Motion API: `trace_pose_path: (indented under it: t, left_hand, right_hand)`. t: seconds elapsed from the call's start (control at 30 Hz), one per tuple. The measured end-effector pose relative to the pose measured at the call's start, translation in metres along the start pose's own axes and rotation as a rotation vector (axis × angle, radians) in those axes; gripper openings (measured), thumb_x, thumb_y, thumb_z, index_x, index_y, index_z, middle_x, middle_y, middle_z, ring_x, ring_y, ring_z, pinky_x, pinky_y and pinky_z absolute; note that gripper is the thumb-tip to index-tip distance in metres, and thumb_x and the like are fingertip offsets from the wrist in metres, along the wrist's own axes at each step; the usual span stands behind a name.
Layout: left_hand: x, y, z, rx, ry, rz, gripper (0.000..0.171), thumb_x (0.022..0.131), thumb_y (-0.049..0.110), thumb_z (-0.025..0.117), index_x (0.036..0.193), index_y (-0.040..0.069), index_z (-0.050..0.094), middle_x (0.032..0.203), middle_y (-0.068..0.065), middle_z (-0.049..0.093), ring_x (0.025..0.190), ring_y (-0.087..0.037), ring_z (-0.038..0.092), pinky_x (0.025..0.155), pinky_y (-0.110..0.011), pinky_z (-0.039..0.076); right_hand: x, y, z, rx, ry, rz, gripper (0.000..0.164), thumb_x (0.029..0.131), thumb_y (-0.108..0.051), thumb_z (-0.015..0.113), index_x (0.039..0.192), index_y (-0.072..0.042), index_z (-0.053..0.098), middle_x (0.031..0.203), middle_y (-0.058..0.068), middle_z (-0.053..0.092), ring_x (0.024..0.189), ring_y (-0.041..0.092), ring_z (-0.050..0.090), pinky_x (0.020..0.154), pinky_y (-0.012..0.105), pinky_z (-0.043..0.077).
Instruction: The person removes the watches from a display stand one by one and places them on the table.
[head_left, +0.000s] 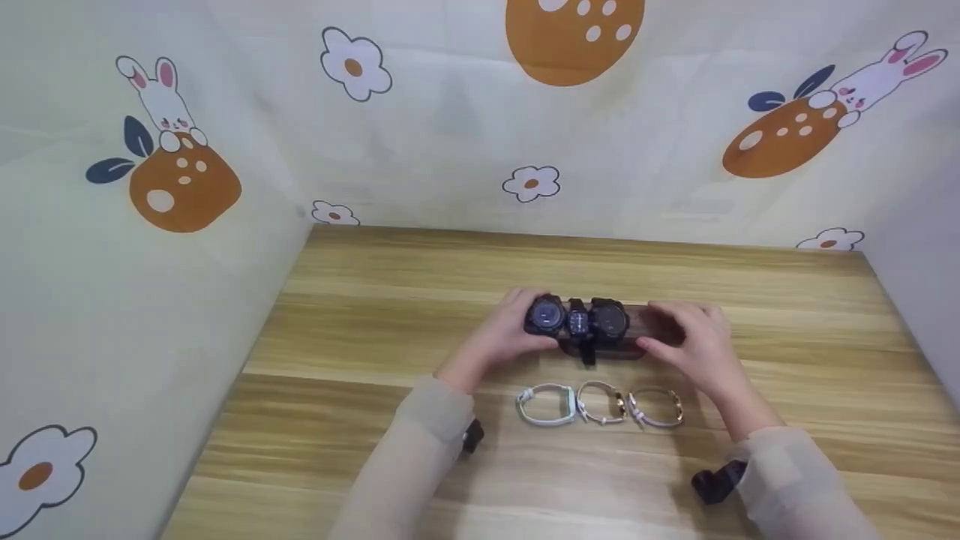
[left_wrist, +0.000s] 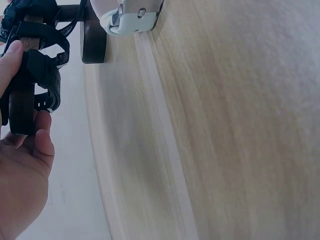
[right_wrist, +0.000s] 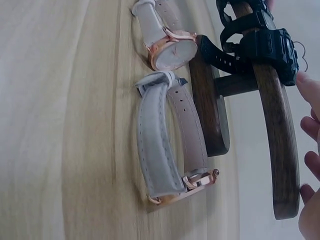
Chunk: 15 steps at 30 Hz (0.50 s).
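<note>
A dark wooden watch stand carries three black watches on its crossbar. My left hand grips around the leftmost black watch at the bar's left end, thumb in front and fingers behind. A small square-faced watch sits in the middle, with a round black watch to its right. At the bare right part of the bar, my right hand is spread, thumb apart from the fingers. In the right wrist view, a fingertip is right at a black watch and the other fingers are beside the bar.
In front of the stand, three light-strapped watches lie in a row: a pale mint one, a middle one and a rose-gold one. The wooden table meets a patterned cloth wall at the back and sides.
</note>
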<state>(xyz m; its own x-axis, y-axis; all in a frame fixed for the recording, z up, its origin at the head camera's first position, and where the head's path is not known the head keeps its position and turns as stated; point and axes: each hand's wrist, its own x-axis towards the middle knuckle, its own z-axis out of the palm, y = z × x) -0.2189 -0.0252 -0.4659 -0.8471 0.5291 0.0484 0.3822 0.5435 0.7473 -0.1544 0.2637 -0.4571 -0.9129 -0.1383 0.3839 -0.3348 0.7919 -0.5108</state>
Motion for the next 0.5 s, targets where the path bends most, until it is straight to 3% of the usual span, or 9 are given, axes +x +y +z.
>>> trace_pose_path:
  t: [0.23, 0.5]
  left_hand:
    - [0.0000, 0.0003, -0.0002, 0.001, -0.005, -0.020, 0.080, 0.072, 0.030, 0.079, 0.139, 0.010, 0.039, 0.134, -0.009, 0.044, 0.118, -0.022, 0.047, 0.101, -0.038, 0.039]
    - [-0.0002, 0.0010, 0.0000, -0.013, -0.015, -0.032, 0.081, 0.073, 0.030, 0.078, 0.140, 0.010, 0.038, 0.136, -0.009, 0.043, 0.119, -0.022, 0.046, 0.101, -0.039, 0.039]
  right_hand:
    - [0.0035, 0.0028, -0.0011, -0.002, -0.010, 0.050, 0.054, 0.070, -0.022, 0.081, 0.117, -0.004, 0.061, 0.114, 0.019, 0.062, 0.099, 0.037, 0.043, 0.088, 0.054, 0.026]
    - [0.0072, 0.0088, -0.0018, -0.012, -0.044, 0.057, 0.050, 0.072, -0.025, 0.080, 0.116, -0.007, 0.063, 0.113, 0.016, 0.063, 0.099, 0.035, 0.043, 0.086, 0.052, 0.026]
